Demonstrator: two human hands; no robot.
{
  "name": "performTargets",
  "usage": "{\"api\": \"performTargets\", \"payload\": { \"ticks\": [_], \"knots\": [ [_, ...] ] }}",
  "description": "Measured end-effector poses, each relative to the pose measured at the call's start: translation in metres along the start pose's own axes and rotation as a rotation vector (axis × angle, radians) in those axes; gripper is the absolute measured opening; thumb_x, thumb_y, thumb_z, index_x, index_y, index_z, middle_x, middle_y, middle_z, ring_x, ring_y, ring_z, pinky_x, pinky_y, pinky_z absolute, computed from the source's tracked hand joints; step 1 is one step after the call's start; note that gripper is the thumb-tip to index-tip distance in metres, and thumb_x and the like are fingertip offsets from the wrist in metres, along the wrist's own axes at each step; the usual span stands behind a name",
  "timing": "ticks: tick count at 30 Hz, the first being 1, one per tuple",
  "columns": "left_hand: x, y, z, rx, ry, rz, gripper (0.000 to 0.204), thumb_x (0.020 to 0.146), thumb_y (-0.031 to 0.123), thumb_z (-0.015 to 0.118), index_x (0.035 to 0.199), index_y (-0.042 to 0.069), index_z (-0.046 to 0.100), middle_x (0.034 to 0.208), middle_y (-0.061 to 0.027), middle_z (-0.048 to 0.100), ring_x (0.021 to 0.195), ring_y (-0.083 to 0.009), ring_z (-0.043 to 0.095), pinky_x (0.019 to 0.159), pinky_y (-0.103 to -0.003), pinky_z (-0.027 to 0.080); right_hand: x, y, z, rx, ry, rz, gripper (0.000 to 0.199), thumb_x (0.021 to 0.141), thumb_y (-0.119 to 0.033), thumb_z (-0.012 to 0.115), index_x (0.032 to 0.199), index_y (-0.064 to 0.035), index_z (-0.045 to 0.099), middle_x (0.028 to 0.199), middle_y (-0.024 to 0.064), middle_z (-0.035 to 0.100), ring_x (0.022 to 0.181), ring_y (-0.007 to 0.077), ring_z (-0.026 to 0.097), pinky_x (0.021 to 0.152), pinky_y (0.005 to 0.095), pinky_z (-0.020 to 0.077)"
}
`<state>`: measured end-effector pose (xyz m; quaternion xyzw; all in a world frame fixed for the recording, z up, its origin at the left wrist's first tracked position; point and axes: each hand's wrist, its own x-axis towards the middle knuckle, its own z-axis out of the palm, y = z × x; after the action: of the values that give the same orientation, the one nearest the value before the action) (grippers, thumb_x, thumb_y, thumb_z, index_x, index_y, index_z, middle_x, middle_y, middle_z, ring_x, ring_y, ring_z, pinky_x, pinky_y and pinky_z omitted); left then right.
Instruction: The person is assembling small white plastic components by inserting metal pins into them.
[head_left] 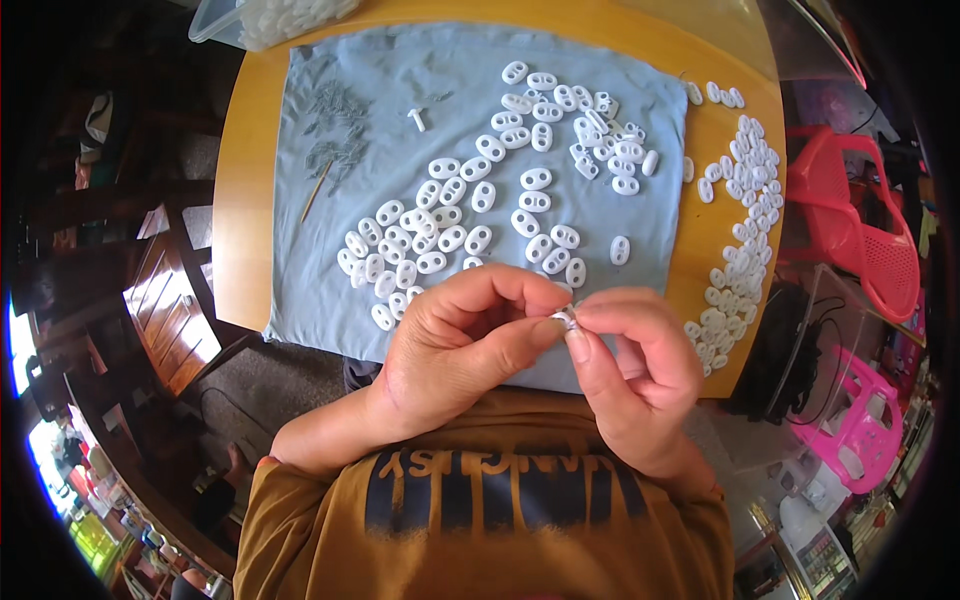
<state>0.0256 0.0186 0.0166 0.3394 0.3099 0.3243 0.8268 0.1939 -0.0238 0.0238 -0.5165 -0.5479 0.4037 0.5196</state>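
My left hand (455,345) and my right hand (635,370) meet close to my chest, both pinching one small white oval plastic piece (563,318) between thumbs and fingertips. Most of that piece is hidden by my fingers. Just beyond my hands, several matching white oval pieces with two holes (450,225) lie scattered on a light blue cloth (320,280) spread over a round wooden table (240,200).
A long heap of the same white pieces (745,230) lies along the table's right edge. A thin wooden stick (316,190) rests on the cloth's left part. A clear plastic tub (215,18) of white parts stands at the far left. Red (860,220) and pink (860,420) plastic chairs stand to the right.
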Motion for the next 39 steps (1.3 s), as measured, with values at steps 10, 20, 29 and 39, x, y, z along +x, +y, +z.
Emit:
{"api": "performTargets", "payload": {
  "ticks": [10,20,29,39],
  "knots": [
    [0.0,-0.002,0.006,0.031,0.129,0.083,0.008,0.09,0.005,0.056,0.097,0.0,0.056,0.091,-0.0105,0.063,0.068,-0.0097,0.055,0.064,-0.023,0.046,0.029,0.011,-0.022,-0.448,-0.029,-0.107,0.014,0.077,0.002,0.064,0.09,0.0002,0.06,0.082,0.011,0.06,0.071,0.0243,0.058,0.063,0.0315,0.0445],
    [-0.001,0.003,-0.001,0.104,0.111,-0.007,0.009,0.089,0.003,0.057,0.098,0.0,0.058,0.092,-0.0091,0.063,0.067,-0.0088,0.055,0.061,-0.021,0.046,0.078,0.028,-0.03,-0.892,-0.161,-0.165,0.011,0.074,-0.002,0.064,0.083,-0.0046,0.059,0.078,0.0092,0.057,0.074,0.0291,0.056,0.064,0.0383,0.0446],
    [-0.001,0.001,-0.014,0.099,0.064,-0.029,0.012,0.088,0.002,0.058,0.1,0.0,0.06,0.089,-0.0058,0.062,0.067,-0.0071,0.055,0.06,-0.019,0.045,0.093,0.023,-0.031,-0.877,-0.244,0.115,0.008,0.076,-0.004,0.063,0.083,-0.004,0.059,0.078,0.0095,0.06,0.072,0.0273,0.059,0.063,0.0364,0.0467],
    [-0.009,0.001,-0.021,0.062,0.05,0.009,0.012,0.088,0.002,0.057,0.1,0.0,0.06,0.087,-0.0045,0.061,0.065,-0.0053,0.053,0.056,-0.018,0.043,0.103,0.024,-0.033,-0.975,-0.34,0.113,0.004,0.078,-0.008,0.059,0.078,-0.0043,0.056,0.076,0.0093,0.059,0.073,0.0297,0.058,0.063,0.0393,0.0453]
  ]
}}
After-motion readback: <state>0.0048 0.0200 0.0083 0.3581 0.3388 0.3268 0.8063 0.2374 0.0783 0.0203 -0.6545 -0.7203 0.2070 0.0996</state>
